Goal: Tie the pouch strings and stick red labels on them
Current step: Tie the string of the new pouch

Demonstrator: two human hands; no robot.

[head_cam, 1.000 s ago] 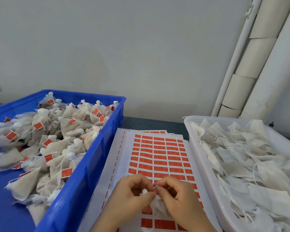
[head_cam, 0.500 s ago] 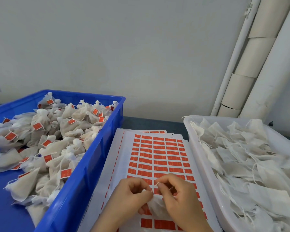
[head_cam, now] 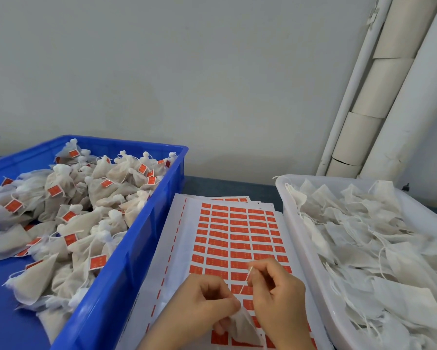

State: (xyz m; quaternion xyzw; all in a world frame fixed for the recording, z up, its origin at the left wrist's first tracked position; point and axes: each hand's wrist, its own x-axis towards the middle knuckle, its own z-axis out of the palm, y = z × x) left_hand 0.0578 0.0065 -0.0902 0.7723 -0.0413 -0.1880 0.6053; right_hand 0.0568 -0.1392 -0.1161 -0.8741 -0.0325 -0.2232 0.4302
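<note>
My left hand (head_cam: 209, 298) pinches the gathered neck of a small white mesh pouch (head_cam: 242, 327) low in the middle of the view. My right hand (head_cam: 275, 291) grips the pouch's thin white string (head_cam: 246, 279), which runs taut up and to the right from the neck. Both hands hover above a white sheet of red labels (head_cam: 237, 238) lying between two bins. The pouch's lower part hangs below my fingers.
A blue crate (head_cam: 141, 238) on the left holds several tied pouches with red labels. A white tray (head_cam: 310, 261) on the right is heaped with flat untied pouches. Pale pipes (head_cam: 379, 97) lean against the grey wall at the back right.
My right hand has drawn the string up and away from the pouch neck, so the hands are farther apart. The pouch has dropped lower under my left fingers.
</note>
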